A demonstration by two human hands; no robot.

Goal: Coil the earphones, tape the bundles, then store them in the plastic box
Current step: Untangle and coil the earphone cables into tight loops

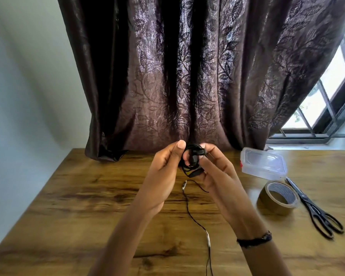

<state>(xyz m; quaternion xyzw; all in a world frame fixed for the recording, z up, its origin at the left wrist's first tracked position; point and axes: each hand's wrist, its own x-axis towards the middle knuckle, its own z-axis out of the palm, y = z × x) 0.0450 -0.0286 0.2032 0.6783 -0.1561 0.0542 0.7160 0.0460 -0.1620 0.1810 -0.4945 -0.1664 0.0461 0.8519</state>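
My left hand (163, 176) and right hand (215, 172) both pinch the black earphones (192, 161), fingers curled round a small coil held above the wooden table (88, 196) so the loops cannot spring apart. The loose cable tail (189, 208) hangs down unwound. Tape roll (278, 197), scissors (315, 210) and closed plastic box (264, 166) wait to my right, within easy reach, I judge.
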